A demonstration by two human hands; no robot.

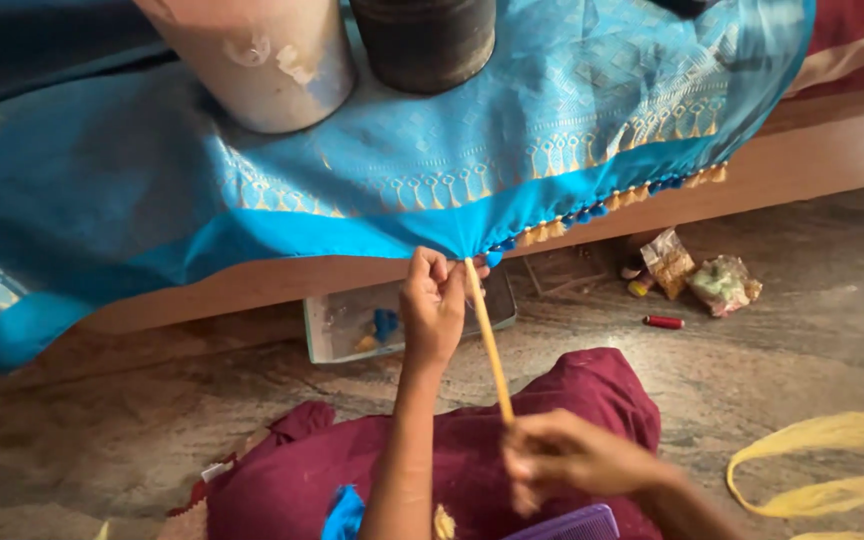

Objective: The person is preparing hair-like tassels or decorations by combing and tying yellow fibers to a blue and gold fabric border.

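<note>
Grey stone floor (812, 330) runs under a low wooden bed edge (822, 160), and a big blue cloth (352, 150) hangs over it, held down by two round tins. The person sits in a dark red skirt (552, 420). The left hand (432, 305) pinches the cloth's hem tight, fingers together on it. The right hand (567, 460) is closed on a yellow thread bundle (489, 340) and holds it straight and tight. A good knot needs a firm pinch and an even pull. A small red spool (664, 322) lies near.
</note>
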